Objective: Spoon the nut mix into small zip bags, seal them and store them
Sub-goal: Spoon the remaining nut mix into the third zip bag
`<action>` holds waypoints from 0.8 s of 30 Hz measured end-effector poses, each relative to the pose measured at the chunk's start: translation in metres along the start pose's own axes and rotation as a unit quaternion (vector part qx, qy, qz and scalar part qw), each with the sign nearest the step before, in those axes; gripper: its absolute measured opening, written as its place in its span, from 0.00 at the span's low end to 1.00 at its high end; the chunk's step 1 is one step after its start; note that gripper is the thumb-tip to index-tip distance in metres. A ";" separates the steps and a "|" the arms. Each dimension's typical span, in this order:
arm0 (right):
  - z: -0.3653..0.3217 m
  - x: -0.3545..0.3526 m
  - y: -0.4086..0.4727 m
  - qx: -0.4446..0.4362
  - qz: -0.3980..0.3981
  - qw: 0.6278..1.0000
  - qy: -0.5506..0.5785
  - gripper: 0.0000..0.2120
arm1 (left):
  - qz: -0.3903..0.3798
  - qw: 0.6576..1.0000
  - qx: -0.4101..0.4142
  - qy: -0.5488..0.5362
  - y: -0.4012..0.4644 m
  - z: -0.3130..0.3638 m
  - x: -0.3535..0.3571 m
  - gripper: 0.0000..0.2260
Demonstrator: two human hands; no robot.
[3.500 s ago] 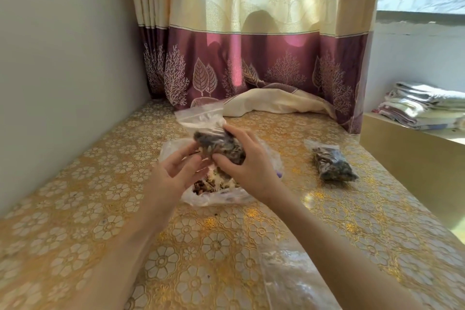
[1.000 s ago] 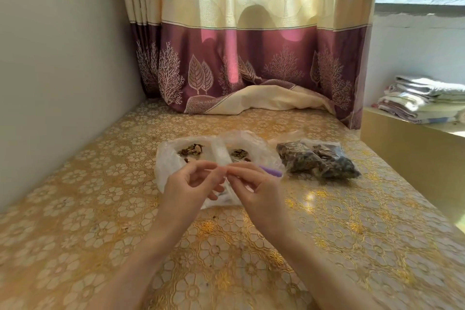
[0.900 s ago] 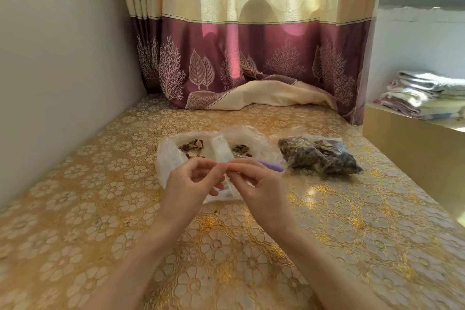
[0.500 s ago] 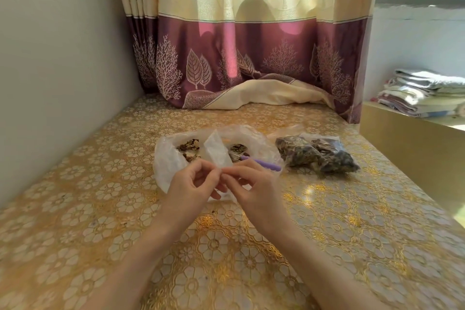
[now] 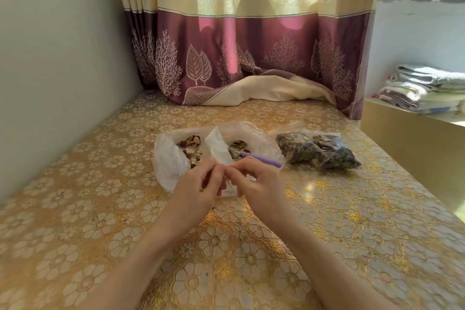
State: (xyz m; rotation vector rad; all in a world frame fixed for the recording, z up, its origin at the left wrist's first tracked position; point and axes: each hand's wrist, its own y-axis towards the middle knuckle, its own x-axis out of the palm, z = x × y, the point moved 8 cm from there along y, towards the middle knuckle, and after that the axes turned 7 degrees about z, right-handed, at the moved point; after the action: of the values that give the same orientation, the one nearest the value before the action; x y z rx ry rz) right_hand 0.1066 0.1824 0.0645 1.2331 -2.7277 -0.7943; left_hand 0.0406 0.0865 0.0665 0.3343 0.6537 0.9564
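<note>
A second filled bag (image 5: 298,150) now lies mid-table beside the first (image 5: 336,152); our left hand (image 5: 198,187) and right hand (image 5: 256,184) pinch an empty zip bag (image 5: 218,150) before the nut mix (image 5: 191,147), opening it.

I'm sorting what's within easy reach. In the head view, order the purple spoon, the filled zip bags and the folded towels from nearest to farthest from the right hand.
From the right hand:
1. Purple spoon, just beyond it in the big bag.
2. Filled zip bags, further right on the table.
3. Folded towels, far right on the ledge.
</note>
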 end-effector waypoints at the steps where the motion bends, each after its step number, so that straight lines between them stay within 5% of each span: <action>1: 0.001 0.000 0.000 0.013 -0.002 1.000 0.012 0.06 | -0.002 1.000 0.007 0.006 0.000 0.001 0.000 0.11; 12: 0.022 -0.004 0.002 0.147 0.032 0.977 0.151 0.05 | -0.012 0.999 0.044 0.022 -0.003 0.010 0.002 0.10; 16: 0.006 -0.027 0.007 0.024 0.119 0.993 0.000 0.05 | 0.063 0.995 0.060 0.058 0.001 0.009 -0.013 0.10; 19: -0.018 -0.044 0.007 -0.129 0.206 0.957 -0.161 0.04 | 0.076 0.986 0.105 0.104 0.000 0.015 -0.018 0.12; 22: -0.025 -0.044 0.004 -0.195 0.219 0.936 -0.193 0.04 | 0.061 0.979 0.153 0.121 -0.004 0.027 -0.012 0.12; 24: -0.019 -0.047 0.006 -0.151 0.205 0.960 -0.117 0.05 | 0.043 0.981 0.165 0.090 -0.005 0.032 -0.008 0.09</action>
State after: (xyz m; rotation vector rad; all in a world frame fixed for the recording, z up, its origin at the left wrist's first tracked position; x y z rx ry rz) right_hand 0.1391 0.2112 0.0919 0.5193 -2.7432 -1.2977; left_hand 0.0617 0.0775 0.0909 0.5782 0.9751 0.9678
